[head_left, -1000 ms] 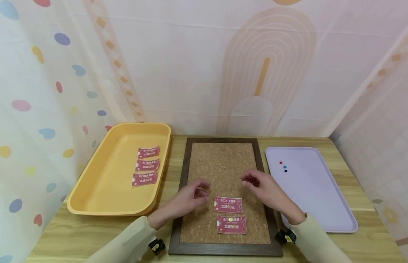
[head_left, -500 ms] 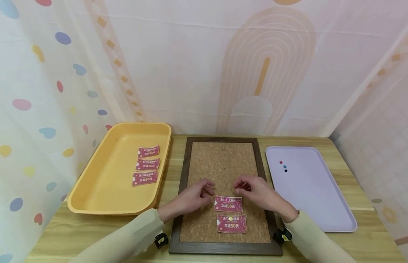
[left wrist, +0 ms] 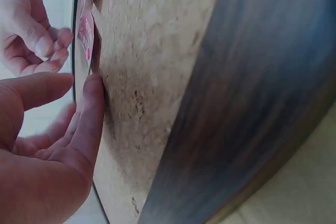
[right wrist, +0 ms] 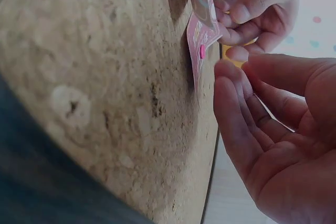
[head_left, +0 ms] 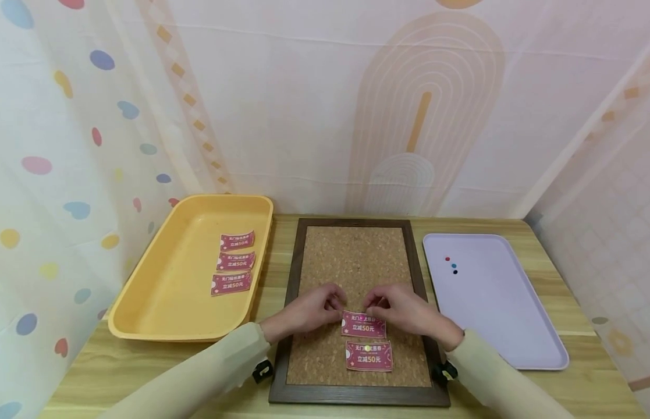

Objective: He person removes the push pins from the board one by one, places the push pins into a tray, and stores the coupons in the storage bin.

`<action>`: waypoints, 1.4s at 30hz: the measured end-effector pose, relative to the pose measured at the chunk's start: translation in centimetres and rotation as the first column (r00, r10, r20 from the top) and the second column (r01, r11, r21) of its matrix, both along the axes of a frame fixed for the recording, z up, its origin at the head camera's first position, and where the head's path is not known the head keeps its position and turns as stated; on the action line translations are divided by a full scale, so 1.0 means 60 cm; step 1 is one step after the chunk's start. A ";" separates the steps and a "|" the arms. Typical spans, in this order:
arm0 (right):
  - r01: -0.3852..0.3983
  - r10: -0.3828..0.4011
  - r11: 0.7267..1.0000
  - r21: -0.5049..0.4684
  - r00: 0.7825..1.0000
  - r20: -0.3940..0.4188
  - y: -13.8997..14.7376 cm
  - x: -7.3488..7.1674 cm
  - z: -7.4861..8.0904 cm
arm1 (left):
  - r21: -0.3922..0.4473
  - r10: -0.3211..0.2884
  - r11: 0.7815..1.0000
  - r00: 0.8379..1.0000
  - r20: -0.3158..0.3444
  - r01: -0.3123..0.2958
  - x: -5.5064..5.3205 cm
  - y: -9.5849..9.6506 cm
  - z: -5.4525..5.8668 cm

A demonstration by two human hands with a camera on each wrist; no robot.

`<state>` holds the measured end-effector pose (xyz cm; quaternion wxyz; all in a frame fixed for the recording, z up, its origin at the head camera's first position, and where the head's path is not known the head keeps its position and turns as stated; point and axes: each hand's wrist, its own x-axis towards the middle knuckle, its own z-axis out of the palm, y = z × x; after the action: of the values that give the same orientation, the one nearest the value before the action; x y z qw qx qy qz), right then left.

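Two red coupons lie on the framed corkboard (head_left: 356, 256). The upper coupon (head_left: 363, 328) has a pink pushpin (right wrist: 202, 51) near its top edge, and part of it lifts off the cork. A yellow pushpin (head_left: 368, 348) sits in the lower coupon (head_left: 369, 359). My left hand (head_left: 316, 308) is at the upper coupon's top left corner; in the left wrist view its thumb and fingers are apart, one fingertip right at the coupon's edge. At the top right corner is my right hand (head_left: 400, 307), fingers loosely bent, thumb tip close to the forefinger, nothing seen between them.
Left of the board stands a yellow tray (head_left: 162, 297) holding three more coupons (head_left: 231, 283). On the right, a lilac tray (head_left: 503, 314) carries a red pushpin (head_left: 447, 259), a blue pushpin (head_left: 454, 266) and a black pushpin (head_left: 455, 272). A patterned curtain (head_left: 304, 116) hangs behind the wooden table (head_left: 555, 273).
Both hands have come closer together, the left moving right and the right moving left and down, to the upper coupon's top corners. The coupons and trays have stayed in place.
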<state>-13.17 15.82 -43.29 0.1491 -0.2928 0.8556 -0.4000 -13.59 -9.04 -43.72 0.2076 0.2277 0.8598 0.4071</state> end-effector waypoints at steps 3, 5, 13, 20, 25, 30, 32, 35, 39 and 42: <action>-0.004 0.004 1.000 0.018 1.000 0.007 -0.005 0.000 -0.001 | -0.016 -0.040 0.999 0.999 -0.035 0.040 -0.004 0.002 0.000; -0.003 0.003 0.999 0.038 1.000 0.007 -0.009 -0.001 -0.001 | -0.025 -0.062 0.998 0.997 -0.055 0.060 -0.005 0.003 0.001; 0.006 -0.008 0.991 0.133 1.000 0.016 -0.019 -0.002 -0.005 | -0.066 -0.120 0.991 0.988 -0.094 0.114 -0.012 0.012 0.004; 0.011 -0.015 0.987 0.163 1.000 0.024 -0.024 -0.006 -0.007 | -0.089 -0.127 0.989 0.987 -0.095 0.119 -0.020 0.011 0.000; 0.006 -0.012 0.985 0.175 0.999 0.033 -0.026 -0.010 -0.007 | -0.081 -0.131 0.989 0.989 -0.067 0.126 -0.023 0.008 0.000; 0.000 -0.009 0.982 0.189 0.999 0.047 -0.028 -0.012 -0.006 | -0.070 -0.145 0.988 0.987 -0.064 0.140 -0.023 0.007 -0.002; -0.002 -0.009 0.981 0.194 0.999 0.052 -0.029 -0.012 -0.005 | -0.072 -0.146 0.987 0.987 -0.066 0.142 -0.023 0.007 -0.003; 0.004 -0.014 0.978 0.207 0.999 0.048 -0.032 -0.011 -0.005 | -0.079 -0.144 0.987 0.987 -0.066 0.139 -0.024 0.007 -0.004; 0.016 -0.023 0.971 0.237 0.999 0.026 -0.036 -0.012 -0.005 | -0.086 -0.145 0.987 0.987 -0.075 0.138 -0.025 0.007 -0.003; 0.021 -0.026 0.967 0.255 1.000 0.016 -0.038 -0.012 -0.006 | -0.093 -0.145 0.986 0.986 -0.083 0.137 -0.025 0.008 -0.002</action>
<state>-13.90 13.53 -43.68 0.1888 -0.2571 0.9019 -0.2912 -15.11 -8.59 -43.86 0.2069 0.2969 0.8668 0.3431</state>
